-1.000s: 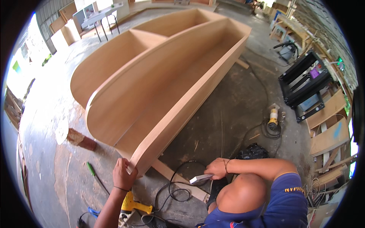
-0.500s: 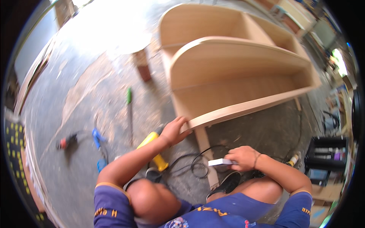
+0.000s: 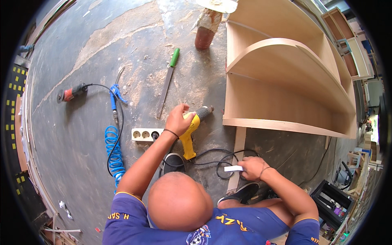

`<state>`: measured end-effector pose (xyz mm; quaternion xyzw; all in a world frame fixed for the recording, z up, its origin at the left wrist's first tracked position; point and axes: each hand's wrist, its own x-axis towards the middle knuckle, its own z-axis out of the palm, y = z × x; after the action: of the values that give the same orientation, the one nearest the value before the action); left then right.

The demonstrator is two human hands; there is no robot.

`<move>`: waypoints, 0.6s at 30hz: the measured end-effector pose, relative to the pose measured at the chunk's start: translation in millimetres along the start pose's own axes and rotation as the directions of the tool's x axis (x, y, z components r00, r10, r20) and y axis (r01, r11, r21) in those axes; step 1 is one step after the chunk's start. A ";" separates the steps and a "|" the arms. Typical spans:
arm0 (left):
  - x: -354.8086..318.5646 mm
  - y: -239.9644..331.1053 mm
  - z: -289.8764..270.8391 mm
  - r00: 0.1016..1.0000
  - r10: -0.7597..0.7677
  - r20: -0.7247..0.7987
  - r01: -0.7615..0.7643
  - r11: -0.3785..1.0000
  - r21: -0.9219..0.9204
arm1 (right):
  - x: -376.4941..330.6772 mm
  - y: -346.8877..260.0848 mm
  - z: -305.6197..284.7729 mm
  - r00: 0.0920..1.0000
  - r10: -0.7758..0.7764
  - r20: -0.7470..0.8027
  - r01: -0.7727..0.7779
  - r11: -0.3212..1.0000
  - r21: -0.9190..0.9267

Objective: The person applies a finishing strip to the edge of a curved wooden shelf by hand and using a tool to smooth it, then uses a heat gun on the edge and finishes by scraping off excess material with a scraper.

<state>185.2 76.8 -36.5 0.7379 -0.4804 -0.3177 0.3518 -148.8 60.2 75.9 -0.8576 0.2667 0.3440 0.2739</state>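
Note:
My left hand [image 3: 178,121] is at the rear of a yellow heat gun [image 3: 188,141] on the floor, its thumb against the yellow body and its fingers apart. The gun's dark nozzle points toward the cabinet, and its handle reaches back toward my foot. Closed in my right hand [image 3: 254,167] is a small white rectangular piece [image 3: 233,168], one end sticking out; its exact kind is unclear. The hand is above a flat wooden strip [image 3: 239,141] on the floor. A pale wooden cabinet [image 3: 281,92] with curved-edged panels lies ahead to the right.
A green-handled file [image 3: 168,81] lies ahead. At left are an angle grinder [image 3: 72,93], a blue air gun [image 3: 113,100] with a coiled hose [image 3: 114,153], and a white power strip [image 3: 143,134]. Black cable [image 3: 212,152] loops between my feet. A black crate [image 3: 332,204] stands right.
My left hand has left the cabinet's near corner and moved to the heat gun. My right hand still holds the white piece. The view has shifted, showing more floor at left.

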 end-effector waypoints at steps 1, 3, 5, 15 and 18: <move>-10.0 -5.5 0.3 1.000 -0.011 0.025 0.009 0.995 0.096 | 13.3 -2.0 9.1 0.996 0.005 0.090 -0.006 1.000 0.003; -24.2 -12.1 -1.9 0.996 -0.046 0.074 0.023 0.956 0.292 | 34.2 -7.6 27.8 0.964 0.008 0.264 -0.011 1.000 0.010; -28.1 -12.9 -6.2 0.969 -0.175 0.175 0.095 0.916 0.389 | 45.2 -18.2 37.3 0.913 0.054 0.405 -0.048 0.999 -0.025; -15.8 -26.4 -24.5 0.890 -0.342 0.302 0.227 0.906 0.356 | 89.2 -24.8 49.3 0.984 0.100 0.146 -0.138 0.952 0.275; -20.7 -20.4 -34.8 0.867 -0.366 0.337 0.352 0.930 0.105 | 99.9 -41.7 56.1 0.990 0.089 -0.108 -0.036 0.908 0.418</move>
<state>216.3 109.5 -31.5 0.7527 -0.3959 -0.4941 0.1807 -84.7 99.4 -20.1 -0.7907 0.3777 0.2340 0.4212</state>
